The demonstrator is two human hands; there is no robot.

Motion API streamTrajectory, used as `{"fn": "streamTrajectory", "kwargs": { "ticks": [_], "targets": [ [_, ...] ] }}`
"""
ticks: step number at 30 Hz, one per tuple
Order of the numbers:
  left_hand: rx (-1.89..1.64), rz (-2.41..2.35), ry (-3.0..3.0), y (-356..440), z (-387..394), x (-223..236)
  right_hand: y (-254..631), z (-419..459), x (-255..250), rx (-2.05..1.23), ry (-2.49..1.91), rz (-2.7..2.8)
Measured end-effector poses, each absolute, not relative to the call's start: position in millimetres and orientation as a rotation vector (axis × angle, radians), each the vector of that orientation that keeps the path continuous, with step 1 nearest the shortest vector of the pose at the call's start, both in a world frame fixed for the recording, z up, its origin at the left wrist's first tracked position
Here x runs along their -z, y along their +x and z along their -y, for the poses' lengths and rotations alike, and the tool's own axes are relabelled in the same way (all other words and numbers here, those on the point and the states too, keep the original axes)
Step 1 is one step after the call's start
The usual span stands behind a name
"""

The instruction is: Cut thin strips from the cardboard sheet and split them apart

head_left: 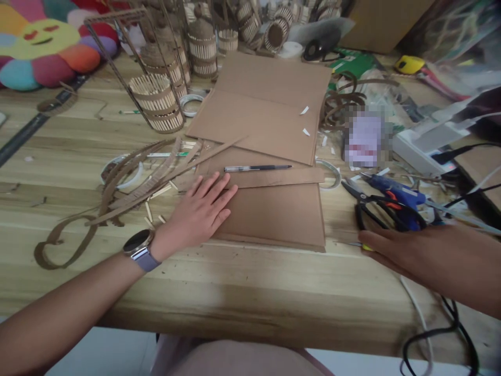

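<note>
My left hand (198, 211) lies flat with fingers spread at the left side of a brown cardboard sheet (277, 214). Its fingertips touch the left part of a cardboard strip (282, 178) that lies across the sheet. Just beyond the strip's edge rests a pen (258, 168). At the right, my right hand (418, 256) is closed around a utility knife (367, 247); only a yellow bit and the thin blade tip show. Black-handled scissors (364, 201) lie right beside those fingers. Another cardboard sheet (266, 115) overlaps the first one at the back.
Curled cardboard strips (129, 193) and small sticks lie left of the sheets. A blue glue gun (395, 189), a power strip (425, 146) and cables crowd the right. Stick-and-cardboard baskets (156, 104) stand behind. A tape roll (332, 175) touches the sheets' right side.
</note>
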State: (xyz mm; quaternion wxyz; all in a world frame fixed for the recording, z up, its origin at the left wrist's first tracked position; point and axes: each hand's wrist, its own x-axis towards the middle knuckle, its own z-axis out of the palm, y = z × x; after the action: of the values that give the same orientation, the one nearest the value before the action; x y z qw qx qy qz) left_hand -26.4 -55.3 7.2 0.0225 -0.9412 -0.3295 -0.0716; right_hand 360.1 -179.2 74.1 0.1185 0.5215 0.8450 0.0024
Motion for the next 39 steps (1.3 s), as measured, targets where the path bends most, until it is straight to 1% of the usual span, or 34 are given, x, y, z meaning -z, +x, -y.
{"fn": "streamTrajectory", "kwargs": {
  "ticks": [2,6,9,12,18,25,34,39],
  "targets": [
    [0.24,1.025,-2.919,-26,56,-8,337,172,-80,0.039,1.383,-2.509],
    [0.253,1.037,-2.915,-25,56,-9,262,146,-83,0.113,1.329,-2.443],
    [0.253,1.042,-2.92,-24,56,-10,219,127,-77,0.083,1.261,-2.436],
    [0.267,1.049,-2.928,-24,56,-11,200,116,-72,0.045,1.193,-2.46],
    [0.326,1.055,-2.949,-25,56,-9,187,114,-76,0.097,1.133,-2.414],
    [0.375,1.047,-2.947,-24,56,-8,176,112,-79,0.028,1.072,-2.389],
    [0.366,1.041,-2.949,-24,56,-9,179,109,-70,0.026,1.001,-2.473],
    [0.334,1.025,-2.949,-26,55,-9,195,116,-72,0.022,1.056,-2.417]
  ]
}}
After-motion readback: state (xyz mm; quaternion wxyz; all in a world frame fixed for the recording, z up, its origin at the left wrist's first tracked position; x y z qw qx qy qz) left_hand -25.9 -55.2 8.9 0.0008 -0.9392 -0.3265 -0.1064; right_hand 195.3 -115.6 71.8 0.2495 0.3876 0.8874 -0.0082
